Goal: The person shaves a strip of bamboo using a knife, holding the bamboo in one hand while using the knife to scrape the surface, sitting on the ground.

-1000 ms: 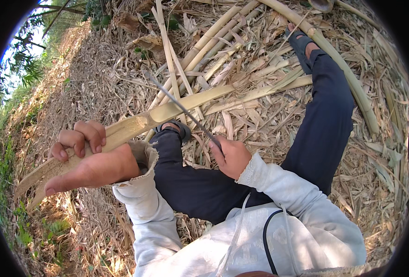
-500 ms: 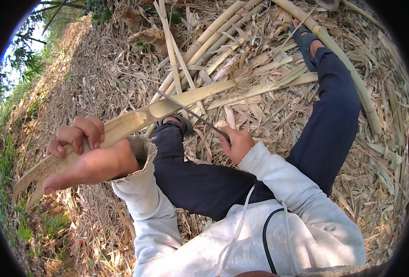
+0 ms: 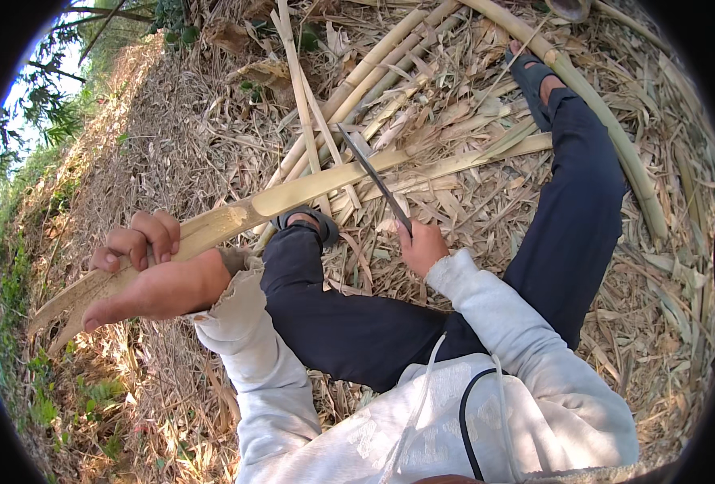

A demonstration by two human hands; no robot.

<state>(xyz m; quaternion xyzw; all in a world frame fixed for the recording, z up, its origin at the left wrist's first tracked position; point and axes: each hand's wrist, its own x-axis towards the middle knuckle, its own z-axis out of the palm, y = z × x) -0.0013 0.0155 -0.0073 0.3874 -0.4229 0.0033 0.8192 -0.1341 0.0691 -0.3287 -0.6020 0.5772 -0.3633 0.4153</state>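
Observation:
A long split bamboo strip [image 3: 297,190] slants from the left, over my lower leg, toward the ground ahead. Near its split left end, my left hand [image 3: 160,270] is wrapped round it, fingers over the far edge and thumb along the near side. My right hand [image 3: 423,246] grips the handle of a knife [image 3: 379,179]. Its long dark blade points up and left and crosses the strip near the far end. Whether the edge cuts into the bamboo I cannot tell.
Several bamboo poles [image 3: 373,68] and thin strips [image 3: 298,97] lie ahead. Another pole [image 3: 615,129] curves along my right leg. Dry leaves and shavings [image 3: 470,194] cover the ground. My sandalled feet [image 3: 532,81] stand among them. Green plants [image 3: 43,395] grow at the left.
The knife has moved right along the strip toward its far end, and its blade now stands steeper. My right hand has shifted slightly right; my left hand keeps its hold.

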